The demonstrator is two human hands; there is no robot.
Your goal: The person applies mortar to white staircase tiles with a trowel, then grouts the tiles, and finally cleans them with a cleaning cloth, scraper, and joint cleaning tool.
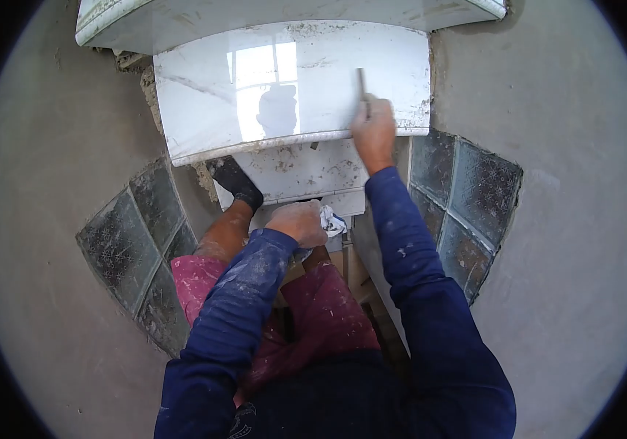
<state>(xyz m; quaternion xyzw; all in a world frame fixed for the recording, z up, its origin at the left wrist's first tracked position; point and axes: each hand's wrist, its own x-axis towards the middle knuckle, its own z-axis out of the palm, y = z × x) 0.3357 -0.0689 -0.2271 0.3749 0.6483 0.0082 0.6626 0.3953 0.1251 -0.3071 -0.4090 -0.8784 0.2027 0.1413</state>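
Note:
My right hand (375, 130) is closed around a thin stick-like tool (361, 83), slightly blurred, over the right part of a glossy white marble-look slab (196, 95). Dust and crumbs lie on that slab, and a window reflection shows in it. Lower down, near my knees, my left hand (299, 222) is closed beside a crumpled white cloth or bag (333, 221) and appears to hold it. Its fingertips are partly hidden. Both hands are dusty.
Another white slab (291, 16) overhangs at the top. Below lies a dirty lower step (299, 170), with my dark-socked foot (236, 181) at its left. Glass-block panels (119, 241) (467, 190) are set in the plastered walls (547, 307) on both sides.

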